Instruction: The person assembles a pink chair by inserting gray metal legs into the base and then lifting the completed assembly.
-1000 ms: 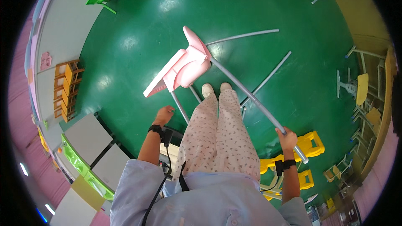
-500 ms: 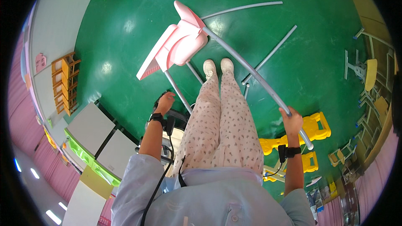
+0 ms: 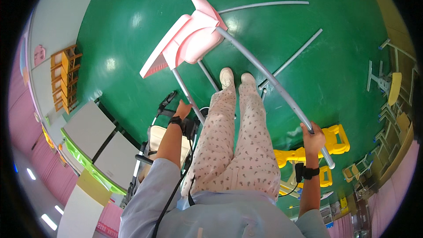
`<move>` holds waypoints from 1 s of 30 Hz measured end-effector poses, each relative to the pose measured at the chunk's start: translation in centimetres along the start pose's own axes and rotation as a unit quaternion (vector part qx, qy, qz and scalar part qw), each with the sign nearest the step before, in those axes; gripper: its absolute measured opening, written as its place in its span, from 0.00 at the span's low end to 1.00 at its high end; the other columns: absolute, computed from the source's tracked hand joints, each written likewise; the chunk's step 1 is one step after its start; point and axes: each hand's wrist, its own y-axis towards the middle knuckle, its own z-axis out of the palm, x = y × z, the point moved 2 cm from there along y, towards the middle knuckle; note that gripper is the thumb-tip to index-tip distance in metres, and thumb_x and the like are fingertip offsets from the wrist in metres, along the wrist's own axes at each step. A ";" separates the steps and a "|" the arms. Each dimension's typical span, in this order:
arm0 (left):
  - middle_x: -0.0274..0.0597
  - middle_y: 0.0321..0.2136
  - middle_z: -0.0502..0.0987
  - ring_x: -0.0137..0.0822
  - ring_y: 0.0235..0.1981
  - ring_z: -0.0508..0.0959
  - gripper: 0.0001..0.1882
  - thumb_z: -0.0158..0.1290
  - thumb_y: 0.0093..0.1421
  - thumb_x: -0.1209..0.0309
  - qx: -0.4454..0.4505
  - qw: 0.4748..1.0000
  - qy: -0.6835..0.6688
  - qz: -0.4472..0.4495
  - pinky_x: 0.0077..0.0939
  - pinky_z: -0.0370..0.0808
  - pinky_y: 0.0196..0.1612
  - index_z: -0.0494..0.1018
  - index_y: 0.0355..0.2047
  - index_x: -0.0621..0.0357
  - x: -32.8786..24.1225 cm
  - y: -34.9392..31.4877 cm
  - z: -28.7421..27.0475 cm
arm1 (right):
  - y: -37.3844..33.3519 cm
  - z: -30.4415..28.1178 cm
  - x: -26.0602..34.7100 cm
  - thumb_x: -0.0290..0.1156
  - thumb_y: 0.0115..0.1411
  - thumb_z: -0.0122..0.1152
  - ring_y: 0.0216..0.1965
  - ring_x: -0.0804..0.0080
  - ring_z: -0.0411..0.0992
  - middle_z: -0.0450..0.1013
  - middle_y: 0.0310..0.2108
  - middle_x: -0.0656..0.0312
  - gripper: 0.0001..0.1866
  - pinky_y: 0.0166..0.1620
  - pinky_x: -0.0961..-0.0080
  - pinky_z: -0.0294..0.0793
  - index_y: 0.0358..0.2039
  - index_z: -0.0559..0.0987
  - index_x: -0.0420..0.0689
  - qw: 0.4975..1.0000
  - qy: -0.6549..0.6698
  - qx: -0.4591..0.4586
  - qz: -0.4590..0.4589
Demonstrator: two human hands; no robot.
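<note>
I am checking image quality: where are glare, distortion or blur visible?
Head view: white glare patches on the green floor; head view: the left wall bows with the fisheye, and corners go black; head view: the right hand and the grey tube it grips look fairly sharp.

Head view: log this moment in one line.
left hand: at thin pole, contact unclear | right hand: gripping long pole | pink part: at long pole's far end
</note>
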 end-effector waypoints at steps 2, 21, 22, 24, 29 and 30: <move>0.64 0.51 0.60 0.54 0.52 0.63 0.45 0.53 0.48 0.62 0.005 0.998 -0.050 -0.036 0.36 0.66 0.48 0.41 0.57 0.71 0.4 0.6 1.4 | 0.7 -0.9 0.9 0.47 0.42 0.66 0.22 0.58 0.72 0.73 0.23 0.55 0.21 0.25 0.68 0.70 0.28 0.78 0.42 0.999 -0.030 -0.009 -0.010; 0.51 0.32 0.75 0.50 0.35 0.75 0.45 0.53 0.47 0.76 -0.132 0.991 0.013 0.021 0.39 0.72 0.35 0.39 0.60 0.49 2.6 1.0 5.4 | 4.1 -5.2 4.4 0.43 0.44 0.65 0.22 0.62 0.69 0.71 0.22 0.58 0.17 0.24 0.70 0.68 0.28 0.77 0.43 0.954 -0.157 -0.148 -0.210; 0.50 0.32 0.75 0.50 0.34 0.75 0.44 0.53 0.47 0.76 -0.121 0.992 0.015 0.007 0.39 0.72 0.34 0.39 0.60 0.47 2.3 1.0 5.6 | 4.1 -5.1 4.0 0.43 0.44 0.65 0.22 0.62 0.69 0.71 0.22 0.58 0.17 0.24 0.70 0.68 0.28 0.77 0.43 0.952 -0.160 -0.153 -0.211; 0.50 0.31 0.75 0.49 0.33 0.76 0.44 0.52 0.47 0.77 -0.130 0.991 0.002 0.013 0.39 0.72 0.34 0.40 0.60 0.46 2.3 1.0 5.6 | 4.2 -5.3 3.3 0.43 0.44 0.65 0.21 0.63 0.69 0.71 0.22 0.59 0.17 0.24 0.70 0.68 0.28 0.77 0.43 0.950 -0.156 -0.164 -0.214; 0.49 0.30 0.75 0.47 0.33 0.76 0.43 0.53 0.46 0.77 -0.140 0.990 0.001 -0.005 0.38 0.72 0.33 0.43 0.60 0.46 1.9 1.1 5.5 | 4.6 -5.1 3.3 0.43 0.44 0.65 0.21 0.63 0.69 0.70 0.21 0.59 0.17 0.23 0.71 0.67 0.29 0.77 0.43 0.948 -0.166 -0.184 -0.198; 0.49 0.30 0.76 0.47 0.33 0.76 0.44 0.54 0.45 0.78 -0.144 0.990 0.006 -0.007 0.38 0.72 0.33 0.43 0.60 0.46 2.0 1.1 5.5 | 4.7 -5.1 3.5 0.43 0.44 0.65 0.21 0.63 0.68 0.70 0.20 0.60 0.17 0.23 0.71 0.67 0.29 0.78 0.43 0.950 -0.154 -0.191 -0.194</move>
